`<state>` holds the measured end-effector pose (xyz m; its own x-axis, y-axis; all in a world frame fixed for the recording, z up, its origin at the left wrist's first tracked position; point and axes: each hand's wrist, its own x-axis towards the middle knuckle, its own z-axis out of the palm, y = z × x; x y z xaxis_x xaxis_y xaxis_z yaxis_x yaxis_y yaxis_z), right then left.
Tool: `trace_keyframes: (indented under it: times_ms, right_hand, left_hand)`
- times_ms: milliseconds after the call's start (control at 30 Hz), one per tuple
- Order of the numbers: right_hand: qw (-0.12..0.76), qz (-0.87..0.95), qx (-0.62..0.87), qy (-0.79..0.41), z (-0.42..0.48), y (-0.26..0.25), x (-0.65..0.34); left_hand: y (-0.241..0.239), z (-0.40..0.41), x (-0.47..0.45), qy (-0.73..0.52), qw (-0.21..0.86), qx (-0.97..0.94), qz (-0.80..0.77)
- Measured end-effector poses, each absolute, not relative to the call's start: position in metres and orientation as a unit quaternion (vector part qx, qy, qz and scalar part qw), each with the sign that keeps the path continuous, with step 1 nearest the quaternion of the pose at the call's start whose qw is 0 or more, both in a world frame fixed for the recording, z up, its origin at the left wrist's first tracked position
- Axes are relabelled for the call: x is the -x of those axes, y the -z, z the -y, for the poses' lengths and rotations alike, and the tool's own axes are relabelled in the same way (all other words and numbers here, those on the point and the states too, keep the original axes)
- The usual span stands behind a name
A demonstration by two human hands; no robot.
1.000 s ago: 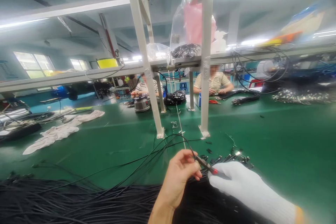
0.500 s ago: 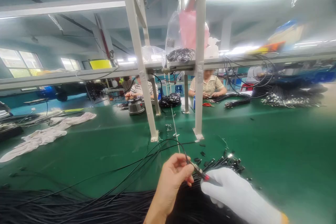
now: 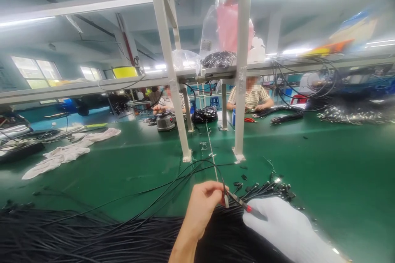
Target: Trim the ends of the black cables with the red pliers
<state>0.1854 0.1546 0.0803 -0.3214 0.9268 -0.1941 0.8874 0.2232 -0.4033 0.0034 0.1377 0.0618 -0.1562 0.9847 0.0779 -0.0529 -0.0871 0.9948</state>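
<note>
My bare left hand [image 3: 200, 207] pinches a black cable [image 3: 219, 170] close to its metal-tipped plug [image 3: 226, 201], which points down. In my right hand [image 3: 279, 220], covered by a white glove, is a slim dark hand tool with a red band [image 3: 248, 208]. The tool's narrow tip reaches the cable by the plug; its exact kind is unclear. Behind and below both hands lies a pile of black cables [image 3: 92, 234], and several of their plug ends [image 3: 279, 189] fan out beyond my right hand.
Two white metal posts [image 3: 242, 131] stand on the green table [image 3: 333, 164] ahead. Small black scraps [image 3: 244, 177] lie near the plugs. A white cloth [image 3: 66, 156] is at left. Across the table two people sit near a coiled cable bundle [image 3: 205, 114] and a grey device [image 3: 166, 122].
The plug has come into clearer view below my left fingers. My right hand and the tool have shifted slightly right. The whole view has turned a little left.
</note>
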Motion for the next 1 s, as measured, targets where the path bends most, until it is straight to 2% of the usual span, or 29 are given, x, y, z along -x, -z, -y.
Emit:
trace_keyframes:
  times_ms: [167,367,667,800,933,1000]
  right_hand:
    - [0.042,0.786,0.586,-0.192,-0.155,-0.077,-0.186]
    - [0.045,0.780,0.589,-0.206,-0.155,-0.077,-0.187]
    - [0.042,0.782,0.596,-0.177,-0.152,-0.070,-0.183]
    - [0.049,0.774,0.592,-0.218,-0.151,-0.076,-0.183]
    - [0.075,0.775,0.544,-0.312,-0.151,-0.084,-0.186]
    - [0.086,0.771,0.543,-0.321,-0.152,-0.085,-0.186]
  left_hand:
    - [-0.066,-0.134,-0.006,-0.563,0.457,-0.481,-0.492]
    - [-0.069,-0.132,-0.006,-0.554,0.450,-0.491,-0.499]
    - [-0.060,-0.139,-0.011,-0.595,0.420,-0.441,-0.525]
    - [-0.060,-0.139,-0.015,-0.621,0.434,-0.416,-0.503]
    - [-0.062,-0.136,-0.015,-0.633,0.485,-0.392,-0.458]
    - [-0.065,-0.134,-0.014,-0.622,0.511,-0.388,-0.449]
